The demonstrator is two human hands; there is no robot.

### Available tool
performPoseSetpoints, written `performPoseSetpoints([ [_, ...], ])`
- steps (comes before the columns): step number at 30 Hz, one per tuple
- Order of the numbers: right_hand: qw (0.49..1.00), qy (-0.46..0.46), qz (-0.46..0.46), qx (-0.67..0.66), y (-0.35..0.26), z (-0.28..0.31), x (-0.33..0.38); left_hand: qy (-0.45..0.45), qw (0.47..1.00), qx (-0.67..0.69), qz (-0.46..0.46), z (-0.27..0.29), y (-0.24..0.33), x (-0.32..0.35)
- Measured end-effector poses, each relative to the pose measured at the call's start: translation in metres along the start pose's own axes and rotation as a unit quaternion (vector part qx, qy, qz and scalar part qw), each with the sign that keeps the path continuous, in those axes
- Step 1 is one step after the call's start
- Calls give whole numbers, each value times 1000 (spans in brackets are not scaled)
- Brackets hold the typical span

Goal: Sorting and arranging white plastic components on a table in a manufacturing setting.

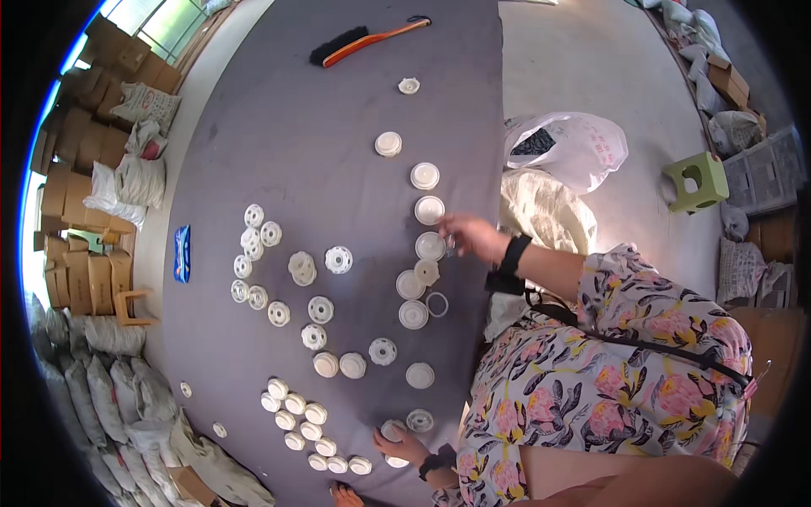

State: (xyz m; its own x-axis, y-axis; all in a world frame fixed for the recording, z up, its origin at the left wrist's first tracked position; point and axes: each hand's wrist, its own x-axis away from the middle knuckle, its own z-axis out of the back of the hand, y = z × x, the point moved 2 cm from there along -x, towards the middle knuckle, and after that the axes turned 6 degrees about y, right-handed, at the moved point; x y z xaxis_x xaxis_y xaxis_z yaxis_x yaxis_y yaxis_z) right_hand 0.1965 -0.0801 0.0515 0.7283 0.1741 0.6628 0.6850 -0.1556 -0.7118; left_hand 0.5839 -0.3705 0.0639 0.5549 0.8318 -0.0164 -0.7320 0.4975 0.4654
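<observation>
My right hand [475, 237] reaches over the table with its fingers bent together. What lies in them, if anything, is too small to tell. Beside its fingertips is a white round plastic part [430, 246], in a column of similar parts. Lower down, my left hand [404, 445] has its fingers closed around another white round part [392, 430]. A further white disc [397, 461] shows partly beneath this hand, and a ribbed white part [419, 420] lies next to it. A thin white ring [437, 304] sits near a flat white disc [413, 314].
Openwork white wheels [339, 259] and a cluster of small white caps [310, 431] spread over the grey table [228, 160]. A brush [367, 39] lies at the far end, a blue packet [182, 253] at left. Another person's hand [345, 495] shows at the lower edge. Bags [583, 152] stand right.
</observation>
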Motion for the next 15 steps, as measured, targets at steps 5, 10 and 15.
performPoseSetpoints([
  [5, 985, 141, 100, 9, -91, 26, -25, 32, 997, -53, -48, 13, 62, -6],
  [10, 968, 187, 163, 39, -101, 52, -53, -51, 980, 119, -152, -22, 98, -11],
  [15, 993, 50, 103, -14, -69, 49, -64, -146, 896, 149, -392, -82, 189, -13],
])
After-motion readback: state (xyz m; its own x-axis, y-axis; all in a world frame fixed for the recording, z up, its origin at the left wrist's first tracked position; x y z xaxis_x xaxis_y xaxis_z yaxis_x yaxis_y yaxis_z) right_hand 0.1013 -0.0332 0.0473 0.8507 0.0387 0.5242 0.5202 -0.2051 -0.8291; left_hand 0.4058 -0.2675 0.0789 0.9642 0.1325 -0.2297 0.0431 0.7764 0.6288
